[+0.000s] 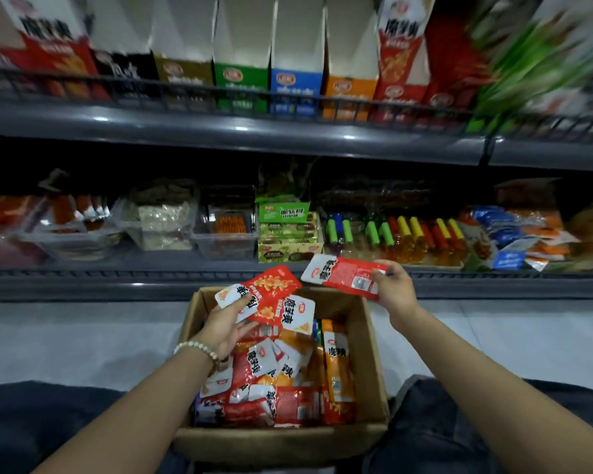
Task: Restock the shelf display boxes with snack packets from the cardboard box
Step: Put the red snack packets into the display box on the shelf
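Left hand (225,328): forearm enters from 7 o'clock; thumb on top, fingers beneath, gripping a fan of red-and-white packets (271,299) over the box's 11 o'clock corner.
Right hand (396,290): forearm enters from 5 o'clock; fingertips pinch one red packet (343,273) by its end, at the box's 1 o'clock.
Packet material: flat, glossy film, rectangular.
Cardboard box (374,354): open-topped, matte brown, at 6 o'clock, heaped with loose packets.
Display boxes (240,63): upright card, white backs, coloured fronts, rowed on the upper shelf at 12 o'clock.
Bracelet (197,347): pale round beads, left wrist.
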Demonstrator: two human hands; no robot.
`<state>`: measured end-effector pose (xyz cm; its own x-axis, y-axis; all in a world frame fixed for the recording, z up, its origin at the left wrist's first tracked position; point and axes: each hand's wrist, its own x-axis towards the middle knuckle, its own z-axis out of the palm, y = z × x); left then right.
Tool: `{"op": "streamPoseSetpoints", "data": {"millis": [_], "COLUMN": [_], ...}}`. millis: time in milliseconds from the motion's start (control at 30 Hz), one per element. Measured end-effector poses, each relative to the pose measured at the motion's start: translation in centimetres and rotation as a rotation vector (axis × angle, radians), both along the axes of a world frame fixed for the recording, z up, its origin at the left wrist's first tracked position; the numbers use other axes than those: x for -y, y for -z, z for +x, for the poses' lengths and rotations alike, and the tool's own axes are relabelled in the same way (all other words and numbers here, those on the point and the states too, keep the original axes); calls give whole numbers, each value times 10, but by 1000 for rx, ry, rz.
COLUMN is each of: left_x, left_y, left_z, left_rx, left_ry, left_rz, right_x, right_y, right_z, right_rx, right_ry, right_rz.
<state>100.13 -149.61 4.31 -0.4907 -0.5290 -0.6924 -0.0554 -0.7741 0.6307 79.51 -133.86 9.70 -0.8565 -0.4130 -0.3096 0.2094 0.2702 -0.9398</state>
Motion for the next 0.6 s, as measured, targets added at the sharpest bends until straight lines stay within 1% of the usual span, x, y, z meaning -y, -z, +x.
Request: {"op": "streamPoseSetpoints", "data": {"millis": [67,167,267,367,467,600], "left_x": [-6,-21,-36,-48,-54,-57], "left_y": [-19,-48,-69,-79,-85,-89], "left_z": [-9,-27,-44,-53,-52,-46], "left_rx": [-64,-124,-188,-249,-244,-215], "left_ry": [-60,-137,-166,-126,-38,98], "left_rz": [-11,5,5,-20,-141,-221], "right_x": [-3,-6,-9,-9,-8,-6], "right_y": [-16,-30,-37,-44,-50,-54], "right_z": [4,20,39,51,55,58], "right_rx": [69,167,200,239,239,223], "right_ry": [17,-24,-74,-165,-309,-351], "right_rz": [-87,-209,-225,-196,-168,-217]}}
